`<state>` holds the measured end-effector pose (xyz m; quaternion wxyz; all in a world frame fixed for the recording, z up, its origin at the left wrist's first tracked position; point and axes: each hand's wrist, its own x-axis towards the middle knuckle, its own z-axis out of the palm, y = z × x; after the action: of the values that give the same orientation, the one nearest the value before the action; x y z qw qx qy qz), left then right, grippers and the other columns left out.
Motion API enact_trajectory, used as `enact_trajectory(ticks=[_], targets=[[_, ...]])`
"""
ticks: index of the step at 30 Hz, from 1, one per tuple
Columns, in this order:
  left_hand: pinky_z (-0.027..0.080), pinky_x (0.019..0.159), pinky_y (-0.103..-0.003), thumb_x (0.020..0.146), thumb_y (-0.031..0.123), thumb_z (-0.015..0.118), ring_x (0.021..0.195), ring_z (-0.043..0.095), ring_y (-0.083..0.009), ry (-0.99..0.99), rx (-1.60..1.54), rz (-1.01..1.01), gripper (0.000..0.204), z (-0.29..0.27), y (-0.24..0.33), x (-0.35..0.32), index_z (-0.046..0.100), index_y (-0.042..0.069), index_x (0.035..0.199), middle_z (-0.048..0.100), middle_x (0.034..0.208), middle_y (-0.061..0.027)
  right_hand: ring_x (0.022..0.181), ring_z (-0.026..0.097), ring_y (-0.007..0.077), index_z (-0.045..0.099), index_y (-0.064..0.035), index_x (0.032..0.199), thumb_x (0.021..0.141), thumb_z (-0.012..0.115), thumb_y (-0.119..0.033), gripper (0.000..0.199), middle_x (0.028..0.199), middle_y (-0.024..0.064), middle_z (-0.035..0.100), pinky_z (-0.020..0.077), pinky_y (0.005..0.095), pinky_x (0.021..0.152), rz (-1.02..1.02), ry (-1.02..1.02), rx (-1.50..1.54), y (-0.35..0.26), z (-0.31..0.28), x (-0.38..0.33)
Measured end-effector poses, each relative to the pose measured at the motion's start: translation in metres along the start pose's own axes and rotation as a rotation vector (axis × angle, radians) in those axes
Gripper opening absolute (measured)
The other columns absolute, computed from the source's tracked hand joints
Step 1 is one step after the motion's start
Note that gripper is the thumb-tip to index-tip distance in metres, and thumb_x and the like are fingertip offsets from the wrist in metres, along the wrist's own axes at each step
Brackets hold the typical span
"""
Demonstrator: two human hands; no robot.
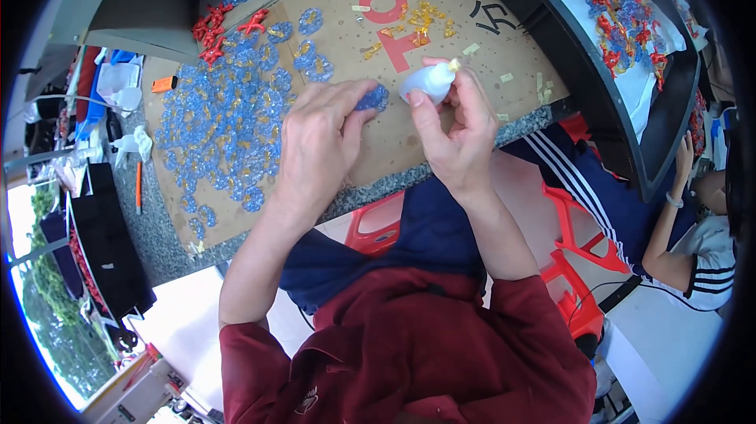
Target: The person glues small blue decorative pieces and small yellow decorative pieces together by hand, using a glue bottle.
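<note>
Desk (150, 239) of grey speckled stone, two bare hands working above it

A flat sheet of brown cardboard (394, 144), printed in red and black, covers much of the stone. At the right stands a deep black plastic bin (579, 81), lined with white paper (642, 101) that carries mixed red, blue and orange pieces (610, 11). A broad spread of translucent blue ring-like pieces (228, 133), many with orange bits among them, fills the cardboard's left side.

The left hand (319, 133) is over the cardboard beside that spread. The right hand (461, 129) has its fingers wrapped around a small rounded white plastic bottle (425, 84), tilted with its pale-tipped nozzle toward the upper right.

Glossy red branching pieces (211, 34) cluster at the upper left; small translucent orange pieces (425, 18) are scattered beyond the bottle. The left hand's fingers are narrow, pinching one translucent blue piece (377, 97) near the bottle's lower end but apart from it.
</note>
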<state>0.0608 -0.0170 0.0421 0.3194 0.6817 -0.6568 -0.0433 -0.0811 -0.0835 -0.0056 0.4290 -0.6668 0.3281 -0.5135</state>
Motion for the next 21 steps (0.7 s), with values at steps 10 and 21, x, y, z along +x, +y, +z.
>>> enact_trajectory(ticks=[10, 21], targets=[[0.048, 0.061, -0.035, 0.073, 0.003, 0.065, 0.068, 0.059, -0.0275, 0.054, -0.018, -0.072, 0.022, 0.003, 0.000, 0.006, 0.063, 0.000, 0.095, 0.063, 0.078, -0.0157, 0.075, 0.062, 0.0311, 0.047, 0.0022, 0.112, 0.083, 0.059, -0.017, 0.036, 0.085, 0.0191, 0.061, 0.0471, 0.0359, 0.064, 0.114, -0.048, -0.064, -0.010, 0.002, 0.005], [0.049, 0.059, -0.022, 0.079, 0.003, 0.065, 0.069, 0.061, -0.0081, 0.164, -0.885, -0.590, 0.028, 0.006, 0.000, -0.004, 0.060, -0.002, 0.107, 0.066, 0.087, -0.0116, 0.072, 0.063, 0.0219, 0.048, -0.0006, 0.108, 0.083, 0.062, -0.012, 0.031, 0.082, 0.0135, 0.062, 0.0488, 0.0313, 0.063, 0.115, -0.088, -0.034, -0.015, 0.014, 0.007]])
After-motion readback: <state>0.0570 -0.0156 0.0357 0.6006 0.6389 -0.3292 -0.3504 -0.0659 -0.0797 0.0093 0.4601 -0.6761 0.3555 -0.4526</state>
